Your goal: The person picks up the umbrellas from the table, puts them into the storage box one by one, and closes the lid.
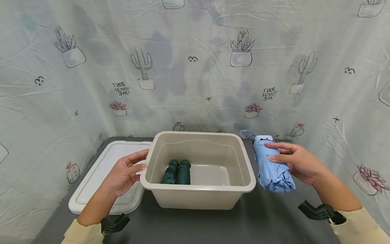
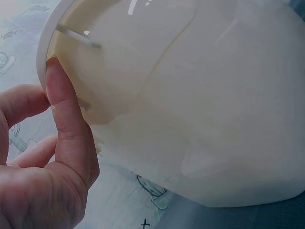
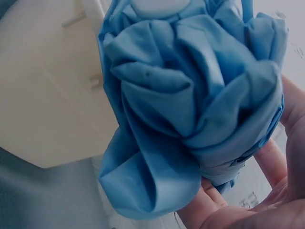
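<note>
A beige plastic storage bin (image 1: 201, 200) stands in the middle of the table, its open top upward. My left hand (image 1: 125, 174) pinches the bin's left rim; the left wrist view has its fingers at the edge (image 2: 44, 62). In my right hand (image 1: 297, 162) is a light blue folded umbrella (image 1: 272, 169), held just right of the bin with its white handle end and wrist loop at the top. Loose gathered cloth of the umbrella (image 3: 162, 129) fills much of the right wrist view. Two dark green rolled items, like folded umbrellas (image 1: 183, 171), lie side by side at the bin's left.
A white lid (image 1: 88, 189) lies flat on the dark grey table (image 1: 182, 227), left of the bin and partly behind the left hand. Behind the table hangs a pale curtain (image 1: 195, 81) printed with cacti and potted plants.
</note>
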### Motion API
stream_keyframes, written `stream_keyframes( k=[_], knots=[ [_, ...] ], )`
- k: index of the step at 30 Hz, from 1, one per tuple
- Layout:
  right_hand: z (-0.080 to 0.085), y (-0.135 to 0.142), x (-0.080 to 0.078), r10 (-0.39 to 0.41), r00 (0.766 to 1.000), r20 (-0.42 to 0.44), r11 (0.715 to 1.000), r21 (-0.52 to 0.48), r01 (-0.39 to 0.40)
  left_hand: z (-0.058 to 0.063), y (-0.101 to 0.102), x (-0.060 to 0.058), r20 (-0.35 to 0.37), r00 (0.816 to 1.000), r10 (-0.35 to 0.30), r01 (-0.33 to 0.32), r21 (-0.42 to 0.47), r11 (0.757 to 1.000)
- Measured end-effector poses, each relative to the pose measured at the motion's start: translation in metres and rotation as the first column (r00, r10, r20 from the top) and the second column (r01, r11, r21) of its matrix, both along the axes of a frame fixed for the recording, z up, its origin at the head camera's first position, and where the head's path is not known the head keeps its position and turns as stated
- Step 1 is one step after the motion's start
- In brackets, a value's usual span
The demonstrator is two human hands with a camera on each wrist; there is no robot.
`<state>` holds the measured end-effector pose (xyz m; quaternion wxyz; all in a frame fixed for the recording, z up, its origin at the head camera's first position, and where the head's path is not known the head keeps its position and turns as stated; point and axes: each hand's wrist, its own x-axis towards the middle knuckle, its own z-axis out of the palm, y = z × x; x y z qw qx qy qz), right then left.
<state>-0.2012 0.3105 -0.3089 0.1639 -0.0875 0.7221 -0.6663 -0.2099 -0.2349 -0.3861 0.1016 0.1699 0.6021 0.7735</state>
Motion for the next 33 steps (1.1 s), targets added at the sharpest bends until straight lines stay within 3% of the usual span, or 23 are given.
stream_keyframes(
  k=[5,12,24,33],
  knots=[
    [0.014,-0.020,-0.004,-0.001,1.000,0.013,0.998,0.066,0.000,0.000,0.001,0.000,0.011,1.000,-0.003,0.002,0.005,1.000],
    [0.025,-0.046,-0.011,0.014,1.000,0.025,0.997,0.082,-0.016,0.002,0.002,0.002,0.027,0.999,0.020,-0.019,-0.020,1.000],
    [0.026,-0.088,-0.029,0.051,0.996,0.070,0.991,0.124,-0.060,0.003,0.002,0.001,0.034,0.999,0.010,-0.009,-0.010,1.000],
    [0.023,-0.116,-0.039,0.034,0.992,0.123,0.986,0.158,-0.054,0.002,0.002,0.000,0.035,0.999,0.010,-0.010,0.002,1.000]
  ],
)
